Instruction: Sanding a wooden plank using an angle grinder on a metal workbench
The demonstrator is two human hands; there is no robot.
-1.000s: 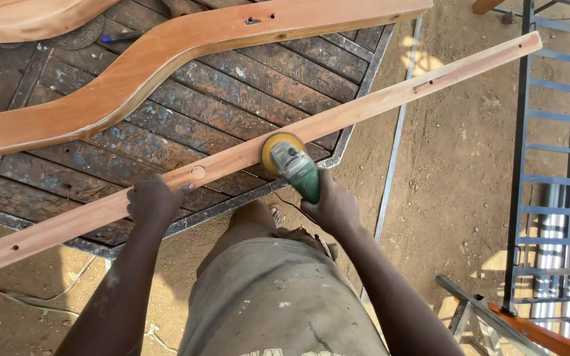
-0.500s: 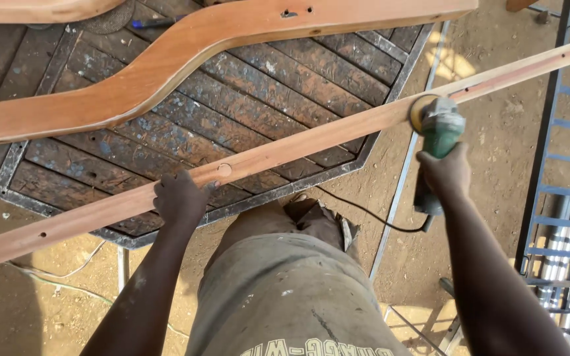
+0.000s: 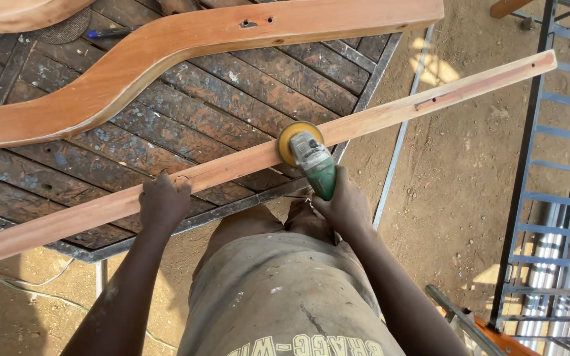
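The right hand [image 3: 346, 206], clenched around the grinder [image 3: 310, 158], has slid back toward the left hand [image 3: 163, 201], which stays clamped on the slat [image 3: 377, 122].

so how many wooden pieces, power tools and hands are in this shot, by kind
wooden pieces: 4 (long slat, curved piece, one at the top left corner, one at the top right)
power tools: 1 (green sander)
hands: 2 (left hand, right hand)
total: 7
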